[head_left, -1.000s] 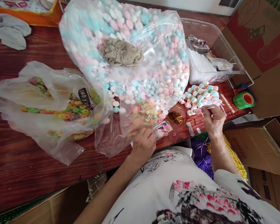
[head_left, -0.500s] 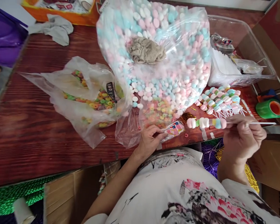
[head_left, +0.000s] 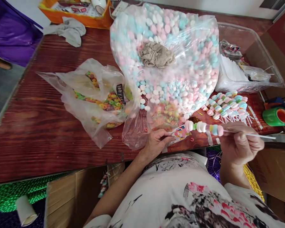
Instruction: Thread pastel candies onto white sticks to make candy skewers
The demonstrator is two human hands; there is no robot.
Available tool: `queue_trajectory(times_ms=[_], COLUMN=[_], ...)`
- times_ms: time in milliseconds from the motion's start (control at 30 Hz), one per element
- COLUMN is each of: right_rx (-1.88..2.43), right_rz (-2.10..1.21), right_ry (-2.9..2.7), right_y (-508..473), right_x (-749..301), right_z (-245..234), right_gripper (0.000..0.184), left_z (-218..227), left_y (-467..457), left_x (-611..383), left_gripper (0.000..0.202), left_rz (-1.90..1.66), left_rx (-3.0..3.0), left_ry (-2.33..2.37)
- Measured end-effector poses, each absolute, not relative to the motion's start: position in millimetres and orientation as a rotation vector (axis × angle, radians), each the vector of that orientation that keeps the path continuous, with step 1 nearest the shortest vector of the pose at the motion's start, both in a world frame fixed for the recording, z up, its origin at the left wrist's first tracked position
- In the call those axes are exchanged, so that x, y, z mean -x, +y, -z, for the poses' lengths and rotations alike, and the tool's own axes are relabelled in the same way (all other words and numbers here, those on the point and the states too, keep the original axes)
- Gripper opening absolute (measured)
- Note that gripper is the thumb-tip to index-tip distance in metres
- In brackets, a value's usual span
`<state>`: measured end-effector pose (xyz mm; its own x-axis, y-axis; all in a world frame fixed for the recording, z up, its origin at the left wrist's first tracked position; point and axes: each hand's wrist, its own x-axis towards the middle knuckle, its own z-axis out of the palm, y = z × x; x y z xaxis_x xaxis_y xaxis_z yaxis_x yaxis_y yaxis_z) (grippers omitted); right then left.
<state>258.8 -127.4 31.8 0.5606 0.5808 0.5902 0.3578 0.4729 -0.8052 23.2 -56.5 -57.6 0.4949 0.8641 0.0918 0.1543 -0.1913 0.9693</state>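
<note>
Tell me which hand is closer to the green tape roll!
Right: the right hand is below and left of the green tape roll in the picture; the left hand is much farther left.

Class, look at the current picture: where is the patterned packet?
In the head view, the patterned packet is right of centre, pinched by the left hand, beside the candy stick in the right hand.

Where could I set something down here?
The table is bare at left, between its edge, the grey cloth and the bag of colourful rings, and along the front below that bag. Crowded from middle to right: big pastel bag, left hand, printed packet, right hand, skewer, skewer pile, clear tub.
</note>
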Motion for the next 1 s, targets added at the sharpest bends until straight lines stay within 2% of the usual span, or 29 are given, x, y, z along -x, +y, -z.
queue_trajectory(times_ms=[400,633,867,1000], right_rx=[1.151,0.953,1.032,1.051], right_rz=[-0.388,-0.212,-0.634,-0.667], right_ry=[-1.212,-1.162,-1.119,-1.201], right_y=[-141,-133,-114,-106], right_x=[-271,-275,-280,-280], right_z=[-29,-49,-43,-43], right_gripper=[0.012,0.015,0.018,0.019], left_z=[48,53,48,44], left_y=[-58,-60,-57,-55], left_x=[-30,-30,-27,-25], left_gripper=[0.020,0.021,0.025,0.024], left_rz=[-0.831,-0.810,-0.853,-0.879], left_rx=[-1.681,-1.607,-1.671,-1.745], left_ry=[0.753,0.785,0.672,0.591])
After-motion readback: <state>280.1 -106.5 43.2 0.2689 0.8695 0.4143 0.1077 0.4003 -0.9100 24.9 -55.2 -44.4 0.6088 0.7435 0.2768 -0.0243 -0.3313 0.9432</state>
